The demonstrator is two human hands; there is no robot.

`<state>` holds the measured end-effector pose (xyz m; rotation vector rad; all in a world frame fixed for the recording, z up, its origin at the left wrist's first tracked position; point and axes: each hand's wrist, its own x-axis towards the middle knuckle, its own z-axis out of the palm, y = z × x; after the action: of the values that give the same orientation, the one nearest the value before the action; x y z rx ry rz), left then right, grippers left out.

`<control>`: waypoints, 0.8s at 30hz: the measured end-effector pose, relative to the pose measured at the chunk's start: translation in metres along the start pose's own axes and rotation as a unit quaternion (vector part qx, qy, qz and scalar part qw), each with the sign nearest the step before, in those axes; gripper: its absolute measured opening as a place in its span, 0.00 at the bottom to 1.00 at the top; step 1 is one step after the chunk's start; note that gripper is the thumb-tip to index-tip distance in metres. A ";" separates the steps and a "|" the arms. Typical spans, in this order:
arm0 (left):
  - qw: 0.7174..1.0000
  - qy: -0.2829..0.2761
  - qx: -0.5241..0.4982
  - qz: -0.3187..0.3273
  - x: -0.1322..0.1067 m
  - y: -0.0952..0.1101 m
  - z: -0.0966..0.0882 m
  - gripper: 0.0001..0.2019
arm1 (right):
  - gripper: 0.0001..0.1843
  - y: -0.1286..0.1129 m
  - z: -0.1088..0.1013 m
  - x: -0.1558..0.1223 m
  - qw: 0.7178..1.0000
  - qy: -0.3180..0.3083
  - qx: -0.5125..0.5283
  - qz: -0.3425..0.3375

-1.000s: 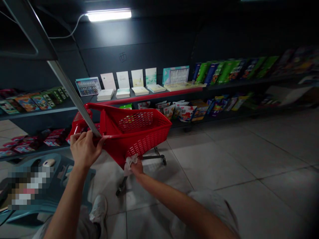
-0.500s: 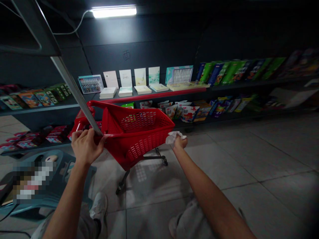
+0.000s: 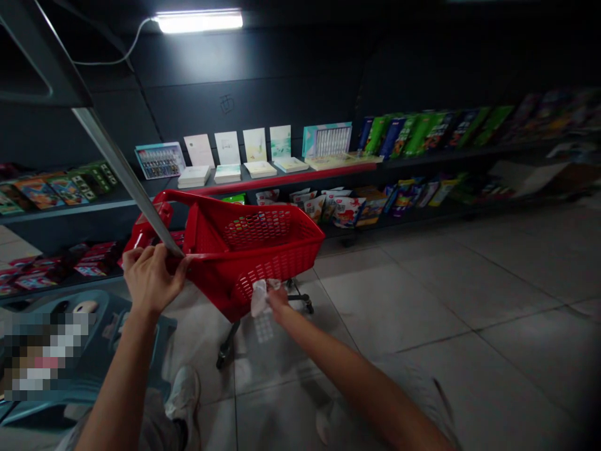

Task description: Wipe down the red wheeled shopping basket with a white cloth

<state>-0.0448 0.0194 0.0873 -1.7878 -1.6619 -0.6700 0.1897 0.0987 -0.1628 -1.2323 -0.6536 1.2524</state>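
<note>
A small red plastic shopping cart (image 3: 300, 247) with perforated basket walls stands in front of me on dark-wheeled legs. My left hand (image 3: 153, 282) grips the cart's edge beside the handle, fingers curled over the rim and thumb on the near side. My right hand (image 3: 278, 302) is closed around a crumpled white cloth or tissue (image 3: 259, 297) in front of the lower side wall of the basket. Whether the cloth touches that wall I cannot tell. The right fingertips are partly hidden and slightly blurred.
A metal pole (image 3: 124, 181) slants down to my left hand. At lower left is a blue-grey plastic stool (image 3: 157, 351) bearing a pixelated object. Behind the cart run shelves (image 3: 263, 183) of books, boxes and snack bags (image 3: 345, 210). A lamp (image 3: 200, 20) shines above.
My right hand has moved with the white cloth from the basket's front corner, left and down to its lower side wall. My left hand keeps its hold. The view has shifted slightly.
</note>
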 end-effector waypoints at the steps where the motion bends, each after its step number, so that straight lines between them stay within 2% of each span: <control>1: 1.000 0.002 -0.002 0.000 0.000 0.000 0.000 0.17 | 0.14 -0.014 -0.010 0.013 0.999 0.036 0.005 -0.001; 5: 1.000 0.016 -0.014 -0.009 -0.002 0.003 -0.002 0.18 | 0.17 -0.093 -0.060 0.068 0.984 0.174 0.015 -0.038; 7: 0.999 0.024 -0.018 -0.017 -0.003 0.003 -0.002 0.17 | 0.19 -0.134 -0.085 0.087 0.971 0.224 0.009 -0.087; 10: 0.999 0.035 -0.018 -0.026 -0.004 0.000 -0.002 0.17 | 0.19 -0.179 -0.114 0.101 0.949 0.219 -0.065 -0.217; 12: 0.999 0.042 -0.013 -0.029 -0.004 -0.004 -0.001 0.17 | 0.20 -0.195 -0.124 0.102 0.926 0.203 -0.145 -0.284; 14: 0.998 0.044 -0.009 -0.035 -0.003 -0.007 0.000 0.18 | 0.21 -0.201 -0.128 0.099 0.895 0.160 -0.249 -0.334; 17: 0.998 0.046 -0.018 -0.045 -0.001 -0.010 0.004 0.17 | 0.22 -0.202 -0.129 0.088 0.822 0.014 -0.403 -0.401; 19: 0.996 0.063 -0.023 -0.062 -0.001 -0.008 0.008 0.16 | 0.23 -0.203 -0.131 0.080 0.774 -0.059 -0.465 -0.425; 21: 0.993 0.080 -0.022 -0.082 -0.002 -0.003 0.012 0.14 | 0.23 -0.206 -0.136 0.075 0.750 -0.086 -0.498 -0.427; 24: 0.989 0.092 -0.028 -0.110 -0.005 0.005 0.018 0.13 | 0.24 -0.212 -0.148 0.074 0.733 -0.097 -0.515 -0.434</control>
<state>-0.0410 0.0284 0.0710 -1.5412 -1.7417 -0.9584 0.4147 0.1495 -0.0250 -1.3324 -1.9788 0.1135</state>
